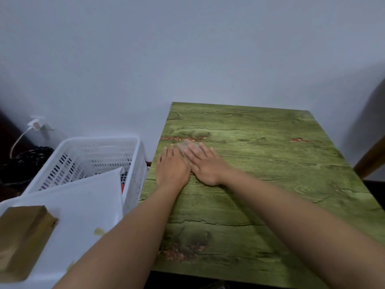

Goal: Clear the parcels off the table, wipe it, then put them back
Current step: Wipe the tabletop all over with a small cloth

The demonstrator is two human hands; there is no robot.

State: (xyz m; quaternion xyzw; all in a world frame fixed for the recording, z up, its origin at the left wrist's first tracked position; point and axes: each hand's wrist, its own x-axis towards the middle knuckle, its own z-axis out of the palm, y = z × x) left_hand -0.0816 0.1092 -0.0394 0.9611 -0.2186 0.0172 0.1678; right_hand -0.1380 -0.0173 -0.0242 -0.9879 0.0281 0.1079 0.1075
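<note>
Both hands lie flat, fingers straight: left hand (172,168) and right hand (205,163) press a small cloth (186,147) onto the green tabletop (260,184). Parcels (68,207) sit in the white basket (133,159) left of the tabletop. Keep even pressure, wiping in overlapping strokes toward its edges

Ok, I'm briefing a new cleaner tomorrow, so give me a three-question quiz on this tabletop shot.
1. True or false: parcels lie on the green table.
2. What do the left hand and right hand press flat on the table?
   A. a cloth  B. a sponge block  C. a spray bottle
3. Where are the white parcel and the brown box?

Key:
1. False.
2. A; it is thin and pale, partly under the fingers.
3. Left of the table, at the white basket; the parcel leans into it.
</note>
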